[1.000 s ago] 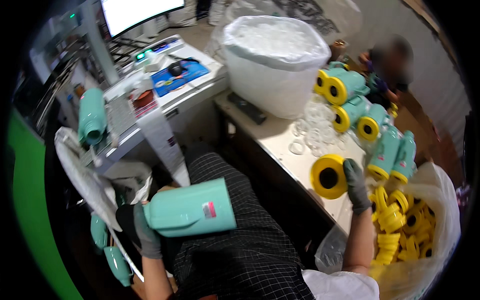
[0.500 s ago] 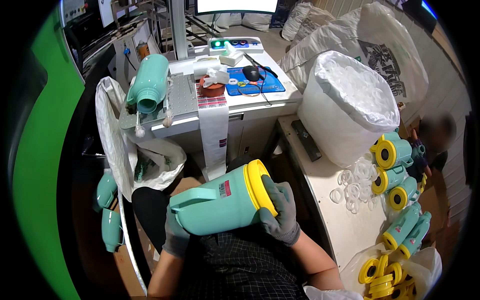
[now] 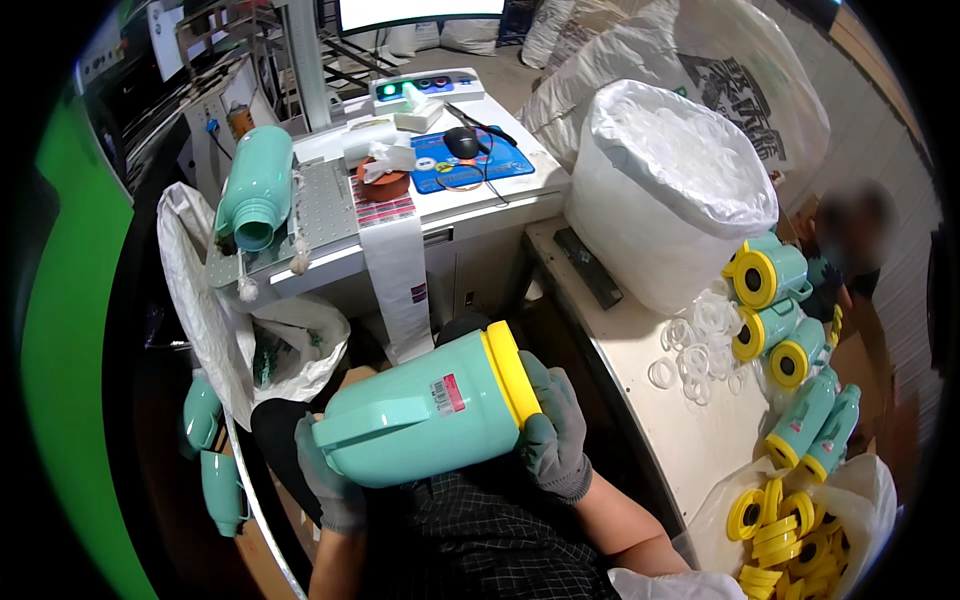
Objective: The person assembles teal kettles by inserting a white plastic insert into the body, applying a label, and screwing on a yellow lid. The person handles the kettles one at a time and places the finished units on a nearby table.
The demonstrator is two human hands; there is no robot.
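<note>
Yellow cap, 1: moved from above the counter onto the green bottle's right end.
Bottle, 1, lying sideways over the lap; left hand, fingers cupping its left end; right hand, fingers gripping the cap, apparently seated.

**Gripped at both ends**

Holding a teal flask body on its side, with its pink-and-white label facing up. Supporting the left end with the gloved left hand; gripping the yellow base ring with the gloved right hand. To the right: a white table with loose translucent rings beside a full white sack, yellow-based teal flasks, and a plastic bag of yellow parts.
</note>
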